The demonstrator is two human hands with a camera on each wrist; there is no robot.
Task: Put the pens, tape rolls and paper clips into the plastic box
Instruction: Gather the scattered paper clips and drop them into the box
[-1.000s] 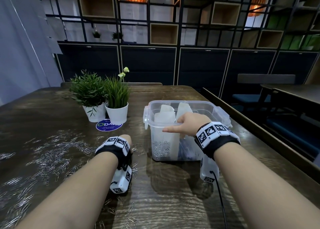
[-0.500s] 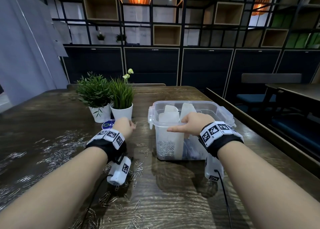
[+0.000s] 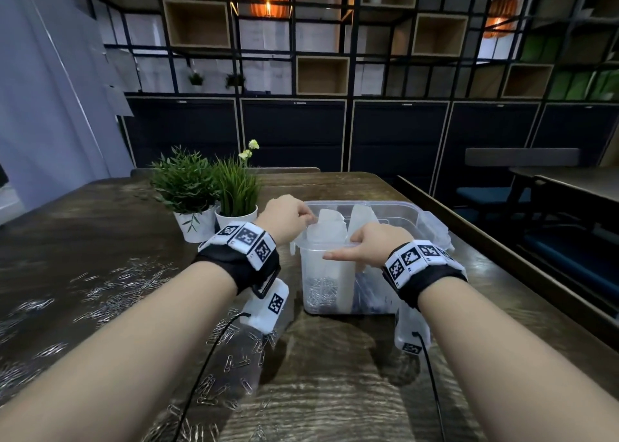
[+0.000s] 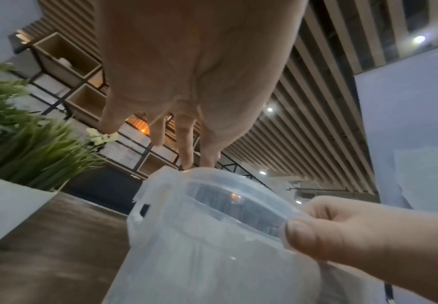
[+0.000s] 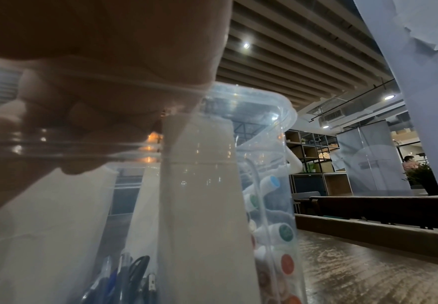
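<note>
The clear plastic box stands mid-table with white dividers inside. Paper clips fill its left compartment; pens and tape rolls show through the wall. My right hand grips the near rim, thumb outside and the fingers inside. My left hand hangs over the box's left rim, fingertips bunched and pointing down just above it. No clip shows between them. Several loose paper clips lie scattered on the table at the left.
Two potted plants stand just left of the box, close to my left hand. More clips lie under my left forearm. The table's right edge runs beside the box, with a bench and another table beyond.
My left hand has lifted off the clip-strewn table and moved forward and right to the box's left rim. The right hand has kept its grip on the near rim.
</note>
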